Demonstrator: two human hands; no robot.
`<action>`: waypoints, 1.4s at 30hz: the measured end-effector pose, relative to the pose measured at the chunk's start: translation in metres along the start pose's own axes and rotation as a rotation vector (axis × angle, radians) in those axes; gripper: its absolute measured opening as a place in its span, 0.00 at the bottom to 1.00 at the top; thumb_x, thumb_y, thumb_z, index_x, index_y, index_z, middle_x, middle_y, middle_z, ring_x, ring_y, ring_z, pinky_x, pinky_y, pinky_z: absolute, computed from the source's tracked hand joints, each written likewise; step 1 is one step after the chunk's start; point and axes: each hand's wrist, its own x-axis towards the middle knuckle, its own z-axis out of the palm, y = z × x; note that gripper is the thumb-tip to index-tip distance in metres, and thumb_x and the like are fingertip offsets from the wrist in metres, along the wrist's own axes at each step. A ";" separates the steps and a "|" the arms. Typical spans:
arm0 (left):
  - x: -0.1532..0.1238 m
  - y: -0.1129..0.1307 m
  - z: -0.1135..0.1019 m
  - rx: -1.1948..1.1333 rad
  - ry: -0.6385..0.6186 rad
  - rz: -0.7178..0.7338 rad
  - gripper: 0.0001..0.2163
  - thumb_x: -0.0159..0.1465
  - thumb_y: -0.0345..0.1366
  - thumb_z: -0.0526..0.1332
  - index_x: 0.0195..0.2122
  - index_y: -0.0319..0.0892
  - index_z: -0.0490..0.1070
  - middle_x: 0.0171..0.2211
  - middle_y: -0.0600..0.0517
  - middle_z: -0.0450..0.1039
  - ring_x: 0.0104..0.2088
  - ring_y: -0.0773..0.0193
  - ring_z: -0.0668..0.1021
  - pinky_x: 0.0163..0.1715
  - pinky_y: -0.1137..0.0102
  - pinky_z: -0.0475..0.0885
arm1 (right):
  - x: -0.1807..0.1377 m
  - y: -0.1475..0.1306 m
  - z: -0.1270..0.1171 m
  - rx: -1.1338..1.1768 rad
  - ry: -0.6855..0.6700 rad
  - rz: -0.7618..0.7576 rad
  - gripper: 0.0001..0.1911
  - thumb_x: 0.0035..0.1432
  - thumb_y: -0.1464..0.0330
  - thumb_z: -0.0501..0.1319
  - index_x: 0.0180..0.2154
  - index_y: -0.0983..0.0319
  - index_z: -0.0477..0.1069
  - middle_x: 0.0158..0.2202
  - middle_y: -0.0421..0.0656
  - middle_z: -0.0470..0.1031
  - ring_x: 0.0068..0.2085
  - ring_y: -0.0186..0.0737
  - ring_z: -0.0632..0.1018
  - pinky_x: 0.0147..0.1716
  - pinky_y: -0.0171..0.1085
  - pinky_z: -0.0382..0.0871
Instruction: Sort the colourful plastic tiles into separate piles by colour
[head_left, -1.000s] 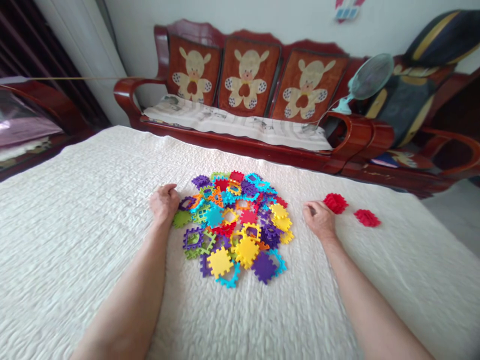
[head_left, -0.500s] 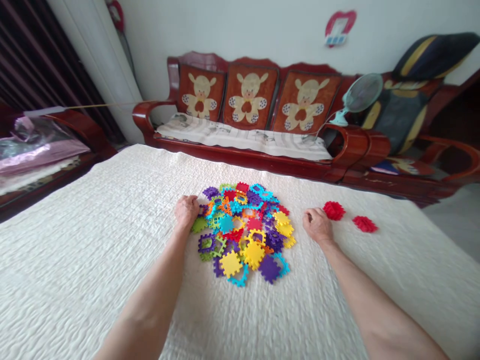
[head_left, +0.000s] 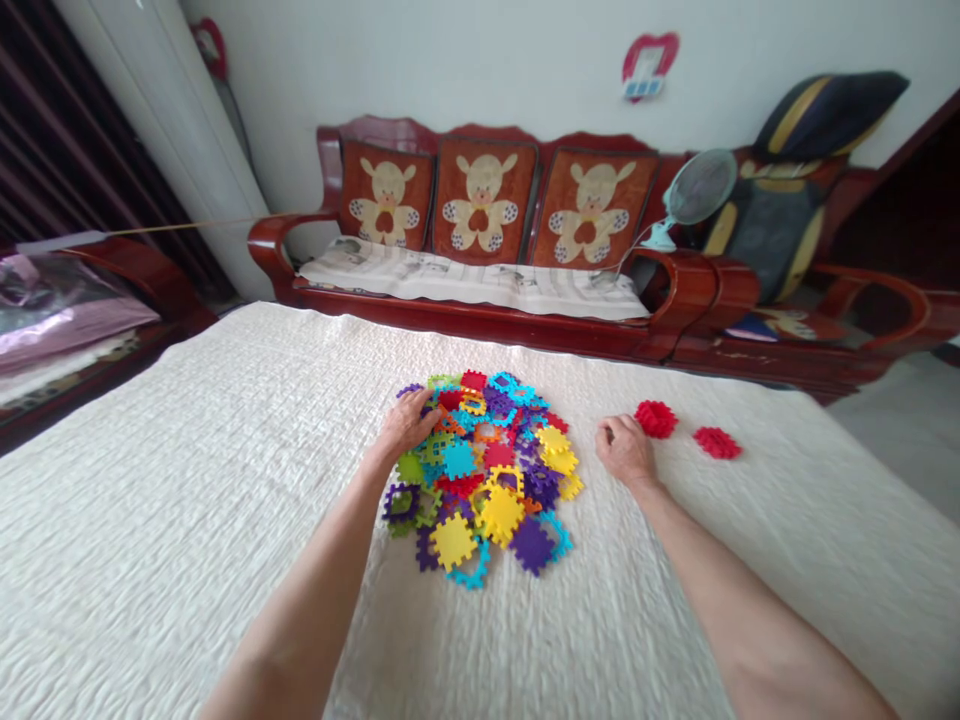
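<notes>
A loose heap of notched plastic puzzle tiles (head_left: 499, 512) lies on the cream quilted cover, in yellow, purple, red, green, orange and cyan; some are solid squares, others open frames. My left hand (head_left: 409, 422) reaches over the heap's upper left edge, fingers stretched and thumb apart, touching pieces there; its fingertips are partly hidden among the tiles. To the right of the heap, my right hand (head_left: 625, 450) rests on the cover with fingers curled in, and nothing shows in it. Just beyond it sits a red clump of joined tiles (head_left: 656, 419).
Farther right lies a second red clump (head_left: 717, 442). The quilted cover (head_left: 187, 500) spreads under everything. Behind it stands a wooden sofa (head_left: 450, 308) with bear-patterned cushions, a small fan (head_left: 697, 188) and a padded chair (head_left: 780, 230).
My left hand has moved from beside the heap onto its upper left pieces, and its fingers have opened. The right hand stays near the red clump. The camera view has shifted slightly.
</notes>
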 end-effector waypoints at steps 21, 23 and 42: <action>-0.014 -0.035 -0.009 -0.880 0.493 -0.604 0.20 0.58 0.36 0.53 0.50 0.39 0.73 0.51 0.42 0.76 0.48 0.61 0.79 0.45 0.67 0.75 | -0.001 0.007 0.002 0.078 0.023 0.042 0.07 0.52 0.69 0.55 0.29 0.59 0.72 0.32 0.46 0.73 0.37 0.45 0.73 0.38 0.40 0.67; -0.015 -0.036 -0.004 -0.733 0.455 -0.557 0.18 0.58 0.36 0.54 0.46 0.40 0.75 0.47 0.45 0.78 0.47 0.61 0.79 0.47 0.66 0.75 | -0.001 0.007 0.001 0.113 0.009 0.061 0.07 0.51 0.69 0.55 0.29 0.59 0.72 0.32 0.47 0.74 0.37 0.45 0.74 0.40 0.41 0.68; -0.019 -0.047 0.008 -0.284 0.238 -0.357 0.19 0.59 0.44 0.54 0.45 0.45 0.80 0.31 0.52 0.79 0.31 0.62 0.77 0.35 0.69 0.75 | 0.009 -0.196 -0.013 0.495 -0.284 -0.118 0.25 0.62 0.57 0.58 0.57 0.62 0.67 0.62 0.52 0.64 0.65 0.55 0.59 0.65 0.59 0.52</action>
